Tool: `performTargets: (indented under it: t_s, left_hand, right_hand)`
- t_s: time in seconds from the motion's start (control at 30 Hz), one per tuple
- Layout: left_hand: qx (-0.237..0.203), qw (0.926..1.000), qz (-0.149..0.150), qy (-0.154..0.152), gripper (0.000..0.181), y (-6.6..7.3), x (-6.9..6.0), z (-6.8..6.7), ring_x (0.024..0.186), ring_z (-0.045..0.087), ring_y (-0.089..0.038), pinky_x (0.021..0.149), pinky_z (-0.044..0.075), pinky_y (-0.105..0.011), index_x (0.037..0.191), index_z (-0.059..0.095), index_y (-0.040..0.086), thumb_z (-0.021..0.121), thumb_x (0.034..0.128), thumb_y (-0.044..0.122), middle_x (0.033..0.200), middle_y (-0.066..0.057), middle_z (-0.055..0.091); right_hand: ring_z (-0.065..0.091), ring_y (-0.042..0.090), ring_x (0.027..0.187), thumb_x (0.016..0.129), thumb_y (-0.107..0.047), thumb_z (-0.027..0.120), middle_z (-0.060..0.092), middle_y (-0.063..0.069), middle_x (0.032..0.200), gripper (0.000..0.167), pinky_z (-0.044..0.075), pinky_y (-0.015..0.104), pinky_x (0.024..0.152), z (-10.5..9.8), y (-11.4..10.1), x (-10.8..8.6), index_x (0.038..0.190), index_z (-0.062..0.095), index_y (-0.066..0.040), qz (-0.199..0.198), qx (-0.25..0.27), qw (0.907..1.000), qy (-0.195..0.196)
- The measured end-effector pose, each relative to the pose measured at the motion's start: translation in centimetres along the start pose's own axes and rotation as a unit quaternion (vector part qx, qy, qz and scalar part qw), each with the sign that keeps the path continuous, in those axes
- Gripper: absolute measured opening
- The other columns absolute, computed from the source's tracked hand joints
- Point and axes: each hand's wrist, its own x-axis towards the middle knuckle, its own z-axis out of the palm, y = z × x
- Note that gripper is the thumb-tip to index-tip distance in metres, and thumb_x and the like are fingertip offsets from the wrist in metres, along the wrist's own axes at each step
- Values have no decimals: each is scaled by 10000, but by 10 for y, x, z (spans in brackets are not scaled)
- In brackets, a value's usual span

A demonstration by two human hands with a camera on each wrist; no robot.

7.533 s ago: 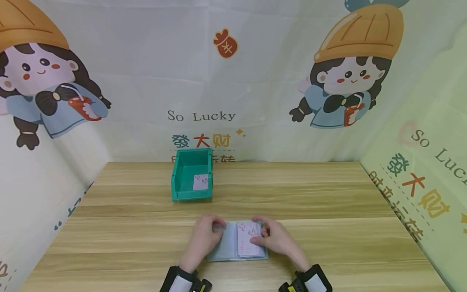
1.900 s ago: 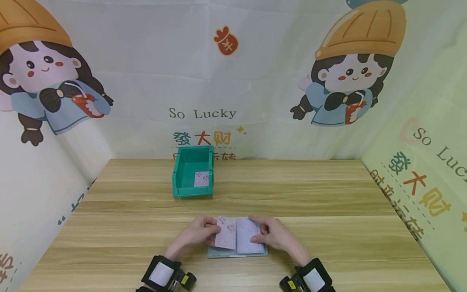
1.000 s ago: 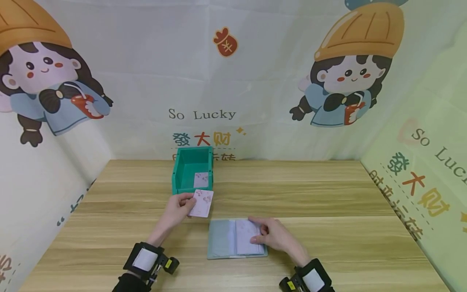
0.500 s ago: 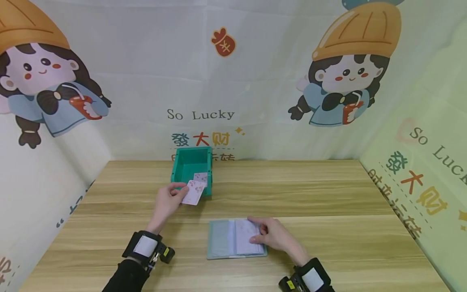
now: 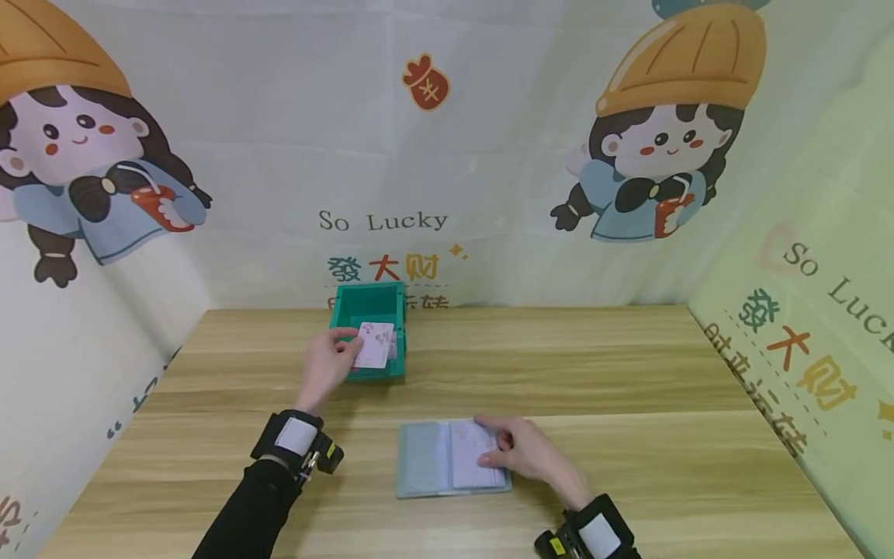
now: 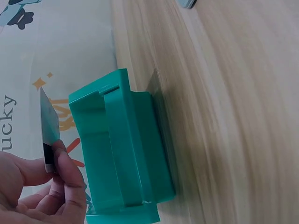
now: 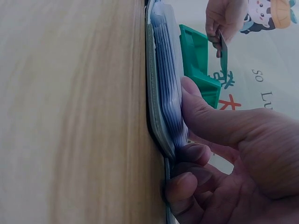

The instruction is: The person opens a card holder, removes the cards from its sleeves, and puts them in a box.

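My left hand [image 5: 328, 363] pinches a pale pink printed card [image 5: 375, 346] by its left edge, thumb and fingers together. The card is held above the front of a green plastic bin [image 5: 368, 293], partly covering another card [image 5: 393, 346] inside it. In the left wrist view the pinched card [image 6: 50, 121] stands nearly edge-on beside the bin. A pale blue card holder [image 5: 421, 460] lies spread on the table. At its right side my right hand [image 5: 528, 450] grips the clear sleeves; the right wrist view shows the thumb on the stacked sleeves [image 7: 169, 79] and fingers curled at their edge.
The wooden table [image 5: 594, 373] reaches back to a printed cloth backdrop [image 5: 503, 194]. Near the table's back edge stands the bin, left of centre, beyond the card holder.
The card came out of the holder's left side with my left hand, moved left and forward, and is now over the bin. My right hand stays at the holder.
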Motion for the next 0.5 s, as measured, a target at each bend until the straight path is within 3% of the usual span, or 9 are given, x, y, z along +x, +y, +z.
performTargets:
  t_s: [0.3, 0.5]
  left_hand:
    - [-137, 9998, 39, 146, 332, 4, 15, 4, 583, 563, -92, 547, 469, -187, 1313, 565, -62, 533, 1029, 107, 790, -123, 639]
    - [236, 9993, 184, 235, 353, 6, 21, 1, 760, 587, -226, 610, 422, -241, 1360, 512, -50, 491, 1030, 72, 987, -238, 639]
  right_hand:
    - [346, 52, 552, 852, -185, 797, 404, -60, 630, 591, 264, 179, 526, 0, 0, 0, 1380, 590, -15, -50, 19, 10000, 1]
    - [349, 54, 554, 853, -188, 796, 402, -61, 629, 589, 263, 180, 528, 0, -1, -1, 1380, 592, -19, -37, -17, 10000, -24]
